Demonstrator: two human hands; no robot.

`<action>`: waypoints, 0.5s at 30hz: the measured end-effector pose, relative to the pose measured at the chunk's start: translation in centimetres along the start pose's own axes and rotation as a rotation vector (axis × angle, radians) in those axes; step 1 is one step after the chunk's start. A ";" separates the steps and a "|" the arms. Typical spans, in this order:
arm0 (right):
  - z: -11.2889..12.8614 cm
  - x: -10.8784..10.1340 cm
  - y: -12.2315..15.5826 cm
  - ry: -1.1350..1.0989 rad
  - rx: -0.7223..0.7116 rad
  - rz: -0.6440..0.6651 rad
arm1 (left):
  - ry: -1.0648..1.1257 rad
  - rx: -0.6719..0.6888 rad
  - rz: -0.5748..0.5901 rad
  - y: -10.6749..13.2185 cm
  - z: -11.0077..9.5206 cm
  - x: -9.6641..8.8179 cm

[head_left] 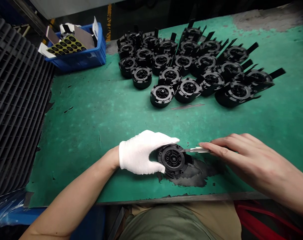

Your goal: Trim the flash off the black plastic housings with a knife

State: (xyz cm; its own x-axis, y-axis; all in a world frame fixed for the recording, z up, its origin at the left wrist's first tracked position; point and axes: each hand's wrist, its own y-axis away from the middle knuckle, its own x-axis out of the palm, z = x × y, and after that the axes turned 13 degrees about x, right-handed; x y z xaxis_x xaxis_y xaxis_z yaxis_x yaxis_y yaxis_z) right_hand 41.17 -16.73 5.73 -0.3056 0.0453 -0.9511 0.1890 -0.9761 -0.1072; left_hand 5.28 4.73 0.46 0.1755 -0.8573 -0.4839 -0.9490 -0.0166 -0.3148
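My left hand (141, 151), in a white glove, is wrapped round a round black plastic part (172, 159) that rests on the green mat (91, 116) near the front edge. My bare right hand (238, 153) pinches a thin metal blade (196, 150), whose tip touches the upper right rim of that part. The part lies face up, showing concentric rings and a hub. A worn dark patch in the mat (194, 173) lies under and to the right of it.
Several identical black round parts (189, 65), some with flat tabs sticking out, stand grouped at the back of the mat. A blue bin (78, 58) with a sheet of black round stickers (65, 45) is at the back left. A ribbed black rack (13, 100) fills the left side.
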 end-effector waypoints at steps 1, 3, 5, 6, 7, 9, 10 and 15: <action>0.1 0.0 -0.1 -0.005 -0.002 0.005 | -0.003 0.008 0.002 0.0 0.0 0.0; 0.2 0.0 -0.3 -0.018 0.003 0.026 | -0.007 0.023 0.000 0.0 0.0 0.0; 0.3 0.1 -0.3 -0.029 0.013 -0.011 | -0.008 0.027 -0.007 0.0 0.0 0.0; 0.3 0.2 -0.2 -0.032 0.014 -0.028 | -0.008 0.024 -0.008 0.0 0.0 0.0; 0.2 0.3 -0.1 -0.031 0.010 -0.040 | -0.008 0.021 -0.007 0.0 0.0 0.0; 0.0 0.5 0.1 -0.021 -0.004 -0.038 | -0.006 0.016 -0.003 0.0 -0.1 -0.1; -0.2 0.6 0.2 -0.007 -0.015 -0.024 | -0.005 0.016 -0.001 0.0 -0.1 -0.1; -0.6 0.8 0.7 0.095 -0.078 -0.021 | 0.000 0.010 0.008 0.0 -0.2 -0.2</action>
State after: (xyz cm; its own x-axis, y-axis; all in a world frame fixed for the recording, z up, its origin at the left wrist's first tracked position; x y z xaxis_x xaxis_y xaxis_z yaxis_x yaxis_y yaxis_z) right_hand 41.67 -17.22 4.75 -0.2213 0.0892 -0.9711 0.2569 -0.9553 -0.1463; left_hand 5.25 4.80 0.70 0.1682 -0.8576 -0.4860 -0.9476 -0.0048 -0.3195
